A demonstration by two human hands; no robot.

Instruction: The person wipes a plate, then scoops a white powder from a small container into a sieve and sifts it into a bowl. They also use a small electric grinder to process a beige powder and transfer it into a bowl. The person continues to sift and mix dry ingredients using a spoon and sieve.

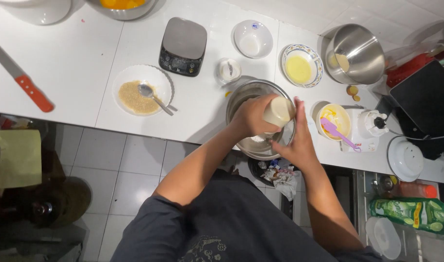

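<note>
While left hand [250, 116] wraps fingers round pale cream cup [279, 111], tipped over steel mixing bowl [241, 97] at counter edge, right hand [297, 140] sits alongside, fingers together, flat against bowl side; contents pouring, probably — stream hidden; bowl interior shiny, seemingly little in yet; brown sugar dish [142, 90] with spoon untouched; yellow liquid in patterned plate [302, 65] waiting; digital scale [183, 46] idle.

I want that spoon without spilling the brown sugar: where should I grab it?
Grip the spoon by its handle end, coming from the lower right. Its bowl lies in the sugar on the white plate, while the handle slants out over the rim toward the counter edge, free of grains.
</note>
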